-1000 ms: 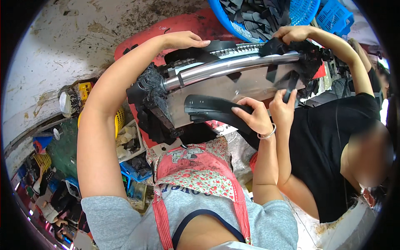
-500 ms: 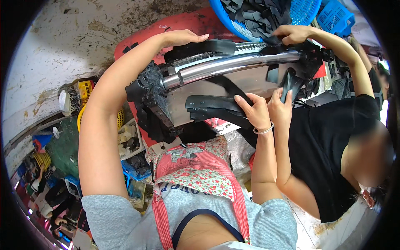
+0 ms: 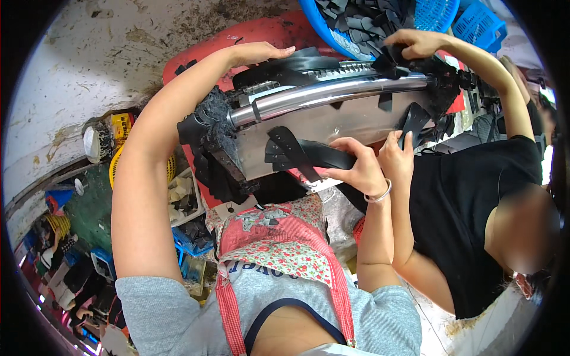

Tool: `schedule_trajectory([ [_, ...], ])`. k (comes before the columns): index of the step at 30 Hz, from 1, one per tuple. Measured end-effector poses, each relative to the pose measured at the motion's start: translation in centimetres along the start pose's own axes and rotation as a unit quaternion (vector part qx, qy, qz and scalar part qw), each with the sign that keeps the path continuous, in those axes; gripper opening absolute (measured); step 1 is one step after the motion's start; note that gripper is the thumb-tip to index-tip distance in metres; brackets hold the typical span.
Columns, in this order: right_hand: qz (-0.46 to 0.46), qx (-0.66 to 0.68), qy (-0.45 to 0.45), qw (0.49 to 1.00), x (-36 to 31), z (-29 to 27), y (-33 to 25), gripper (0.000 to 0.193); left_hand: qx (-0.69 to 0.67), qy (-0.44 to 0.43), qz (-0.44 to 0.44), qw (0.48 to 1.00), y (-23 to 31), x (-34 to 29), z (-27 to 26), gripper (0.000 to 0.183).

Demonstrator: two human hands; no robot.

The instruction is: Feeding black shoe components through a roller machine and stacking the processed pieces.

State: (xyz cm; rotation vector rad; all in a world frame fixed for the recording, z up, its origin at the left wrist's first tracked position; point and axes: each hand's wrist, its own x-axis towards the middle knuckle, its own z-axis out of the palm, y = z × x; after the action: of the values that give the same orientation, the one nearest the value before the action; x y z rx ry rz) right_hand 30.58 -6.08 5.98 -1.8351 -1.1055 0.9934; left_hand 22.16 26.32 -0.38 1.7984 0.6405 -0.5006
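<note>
Plate [image 3: 335, 123] shows bare room between the steel roller [image 3: 329, 95] and its near edge — dark lettering [image 3: 261, 268] on grey shirt [image 3: 157, 304] partly covered — right hand [image 3: 366, 170] closing thumb and fingers on black strips [image 3: 326, 155] over that edge, left hand [image 3: 261, 53] spread flat, unclenched, by strips beyond the roller [image 3: 306, 62], contact unclear.

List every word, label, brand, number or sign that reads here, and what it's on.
Grey T-shirt: dark lettering across the chest, partly covered by the floral apron; I won't copy its wording.
Yellow package: dark marks, too small to read.
Elsewhere: nothing I can read.
</note>
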Motion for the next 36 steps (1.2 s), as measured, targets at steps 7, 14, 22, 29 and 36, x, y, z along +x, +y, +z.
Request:
schedule_trajectory([
  [7, 0.044, 0.004, 0.021, 0.999, 0.3, 0.1, 1.0, 0.017, -0.064, -0.053, 0.028, 0.996, -0.4, 0.2, 0.1, 0.062],
  [14, 0.079, -0.021, 0.084, 0.993, -0.2, 0.8, 1.4, 0.030, -0.064, -0.057, 0.050, 0.995, -1.1, 0.4, 0.0, 0.070],
  [22, 0.035, 0.023, 0.049, 0.998, 1.2, 0.1, 0.8, 0.019, -0.098, -0.073, 0.038, 0.992, -0.3, -0.2, 0.0, 0.069],
  [29, 0.044, 0.028, 0.076, 0.996, 1.2, 0.2, 1.1, 0.017, -0.083, -0.029, 0.011, 0.996, 0.1, -0.7, 0.3, 0.065],
  [36, -0.009, 0.001, 0.214, 0.977, 3.5, 1.7, 0.5, 0.016, -0.128, -0.068, 0.057, 0.988, -0.2, -0.4, 0.1, 0.061],
])
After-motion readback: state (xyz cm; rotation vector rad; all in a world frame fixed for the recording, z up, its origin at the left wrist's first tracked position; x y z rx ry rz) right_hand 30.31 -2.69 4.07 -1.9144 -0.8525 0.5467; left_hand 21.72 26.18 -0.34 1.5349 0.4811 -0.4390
